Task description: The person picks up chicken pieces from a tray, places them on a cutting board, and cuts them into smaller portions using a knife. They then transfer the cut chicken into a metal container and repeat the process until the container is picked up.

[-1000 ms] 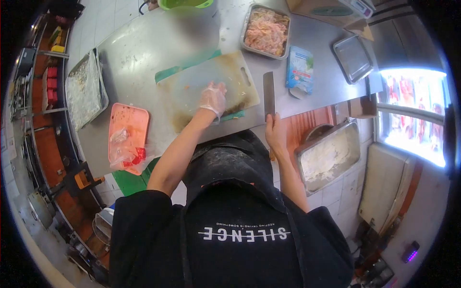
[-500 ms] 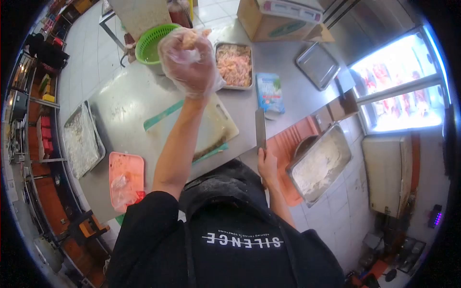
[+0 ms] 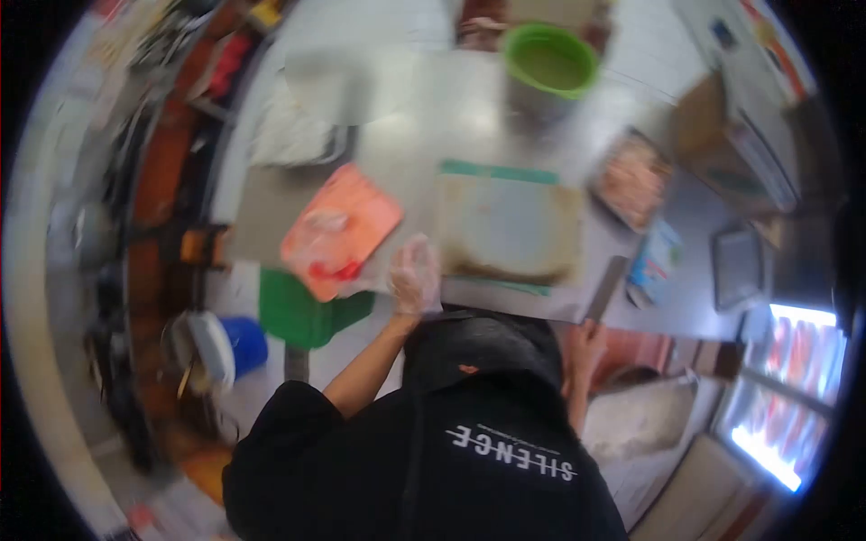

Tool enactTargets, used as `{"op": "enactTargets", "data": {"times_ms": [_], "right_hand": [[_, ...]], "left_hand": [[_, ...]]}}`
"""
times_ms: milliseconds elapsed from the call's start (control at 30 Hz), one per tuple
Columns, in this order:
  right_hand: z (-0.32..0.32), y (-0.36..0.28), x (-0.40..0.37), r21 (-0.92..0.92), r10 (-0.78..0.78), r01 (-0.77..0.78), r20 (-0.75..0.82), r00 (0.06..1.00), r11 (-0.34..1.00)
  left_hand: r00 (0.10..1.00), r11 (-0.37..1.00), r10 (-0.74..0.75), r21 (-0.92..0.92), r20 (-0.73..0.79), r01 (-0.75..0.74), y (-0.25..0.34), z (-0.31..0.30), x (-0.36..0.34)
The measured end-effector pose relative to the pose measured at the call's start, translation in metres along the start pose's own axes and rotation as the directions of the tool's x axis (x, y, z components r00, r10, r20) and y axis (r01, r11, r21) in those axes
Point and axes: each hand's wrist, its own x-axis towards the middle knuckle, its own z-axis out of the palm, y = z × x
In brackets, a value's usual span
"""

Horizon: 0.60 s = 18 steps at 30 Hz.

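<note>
My left hand [image 3: 415, 278], in a clear plastic glove, is beside the pink tray [image 3: 372, 212]. Its fingers look loosely stretched out, though blurred, and I see no meat in them. A crumpled clear plastic bag [image 3: 325, 222] and something red lie in that tray. My bare right hand [image 3: 587, 339] is closed round the handle of a broad-bladed knife [image 3: 608, 287], its blade pointing away from me over the table edge. Between the hands lies a stained pale cutting board [image 3: 510, 225], with a green one [image 3: 501, 171] showing from under it.
Minced or chopped meat fills a metal tray [image 3: 633, 180] at the right, near a blue-white packet [image 3: 657, 257]. A green basin [image 3: 552, 61] stands at the far edge. A cardboard box [image 3: 722, 135], an empty metal tray [image 3: 738, 266] and a powder-filled pan [image 3: 636, 419] are farther right.
My left hand has come back from above the far side of the table to beside the pink tray; the meat seen in it is gone. The view has turned left. The knife stays in my right hand.
</note>
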Motion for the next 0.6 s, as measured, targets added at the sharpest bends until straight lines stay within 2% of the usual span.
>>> {"op": "enactTargets", "data": {"times_ms": [67,133,167,267,333,367,433,500,600], "right_hand": [[0.019,0.015,0.019,0.044,-0.176,0.178,-0.049,0.983,0.983],[0.027,-0.006,0.032,0.059,-0.133,0.129,0.062,0.989,0.99],[0.024,-0.019,0.041,0.056,-0.109,0.104,0.106,0.988,0.993],[0.033,-0.058,0.058,0.13,-0.187,0.165,0.181,0.966,0.978],[0.044,-0.077,0.066,0.186,-0.266,0.239,0.139,0.954,0.953],[0.047,-0.083,0.067,0.21,-0.304,0.276,0.116,0.946,0.938],[0.053,-0.094,0.061,0.24,-0.305,0.273,0.109,0.946,0.932],[0.06,-0.087,0.057,0.277,-0.3,0.264,0.093,0.95,0.924],[0.058,-0.074,0.047,0.206,-0.285,0.248,0.175,0.942,0.947]], "left_hand": [[0.932,0.929,-0.164,0.267,-0.324,0.256,-0.042,-0.049,0.03],[0.822,0.89,-0.187,0.261,-0.538,0.374,-0.087,-0.09,0.055],[0.842,0.874,-0.255,0.259,-0.476,0.411,-0.093,-0.104,0.055],[0.863,0.831,-0.434,0.254,-0.26,0.495,-0.096,-0.138,0.064],[0.847,0.809,-0.524,0.258,-0.089,0.528,-0.093,-0.144,0.072],[0.906,0.864,-0.41,0.275,-0.105,0.423,-0.107,-0.134,0.068],[0.952,0.892,-0.286,0.334,-0.105,0.305,-0.119,-0.114,0.071],[0.966,0.861,-0.258,0.448,-0.02,0.239,-0.131,-0.098,0.08],[0.952,0.798,-0.242,0.597,0.188,0.085,-0.15,-0.088,0.091]]}}
